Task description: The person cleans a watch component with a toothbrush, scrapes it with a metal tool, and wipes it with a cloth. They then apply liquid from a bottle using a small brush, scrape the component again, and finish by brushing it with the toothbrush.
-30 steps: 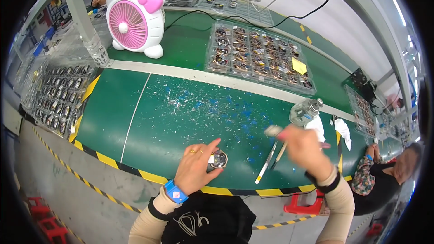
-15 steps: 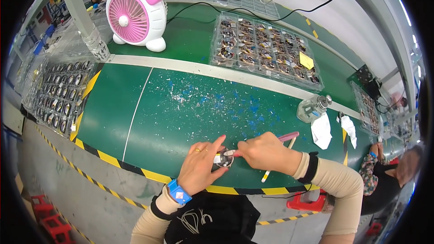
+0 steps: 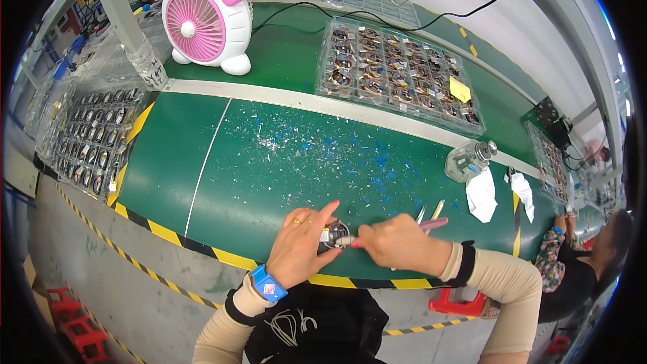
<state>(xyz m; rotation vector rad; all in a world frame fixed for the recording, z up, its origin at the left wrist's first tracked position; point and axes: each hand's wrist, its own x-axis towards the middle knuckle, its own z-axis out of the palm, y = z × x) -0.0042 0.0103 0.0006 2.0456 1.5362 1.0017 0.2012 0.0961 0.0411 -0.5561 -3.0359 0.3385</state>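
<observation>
Low in the frame, just above the yellow-and-black striped edge of the green desk, the left hand pinches a small round part between thumb and fingertips, fingers curled narrow around its left rim. The right hand is closed on a pink-handled tool, its tip touching the part from the right. The part looks like a small metal-and-coil disc, though it is too small to tell for sure. It is probably light, stiff and somewhat delicate on its face, so the rim is the place to hold it. Beyond, toward the upper middle, lies a clear tray of similar parts; a pink fan stands at upper left.
</observation>
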